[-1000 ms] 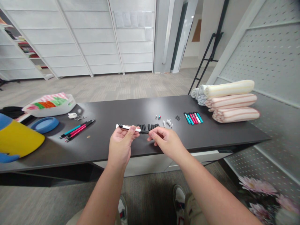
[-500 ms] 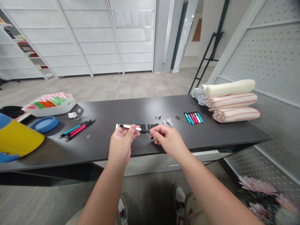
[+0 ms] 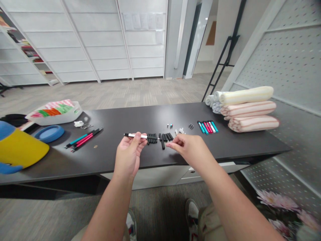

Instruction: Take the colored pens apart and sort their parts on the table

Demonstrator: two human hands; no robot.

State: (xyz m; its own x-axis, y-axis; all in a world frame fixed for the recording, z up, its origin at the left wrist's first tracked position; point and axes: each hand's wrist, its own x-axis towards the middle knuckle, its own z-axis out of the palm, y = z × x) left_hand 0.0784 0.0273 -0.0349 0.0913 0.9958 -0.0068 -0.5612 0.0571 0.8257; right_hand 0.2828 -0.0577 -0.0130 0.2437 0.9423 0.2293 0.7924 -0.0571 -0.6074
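Observation:
My left hand (image 3: pixel 129 151) is closed around a white pen (image 3: pixel 143 136) with a black clip end and a black grip. The pen lies nearly level, its thin tip pointing right. To the right of that tip is my right hand (image 3: pixel 187 147), thumb and fingers pinched together, apart from the pen. Whether anything small is in the pinch, I cannot make out. Behind and below the pen lie several short black tubes (image 3: pixel 168 136), one of them (image 3: pixel 163 144) nearer the front. Small white plastic pieces (image 3: pixel 181 131) rest just behind my right hand.
Coloured pen barrels (image 3: pixel 207 127) lie in a row at right, near small dark pieces (image 3: pixel 191 126) and rolled towels (image 3: pixel 253 108). At left are several assembled pens (image 3: pixel 84 139), a blue lid (image 3: pixel 49 134), a yellow container (image 3: pixel 22 147) and a white basket (image 3: pixel 67 115).
My right hand has come away from the pen's front end and moved slightly right. The thin tip now shows bare. My left hand still holds the pen.

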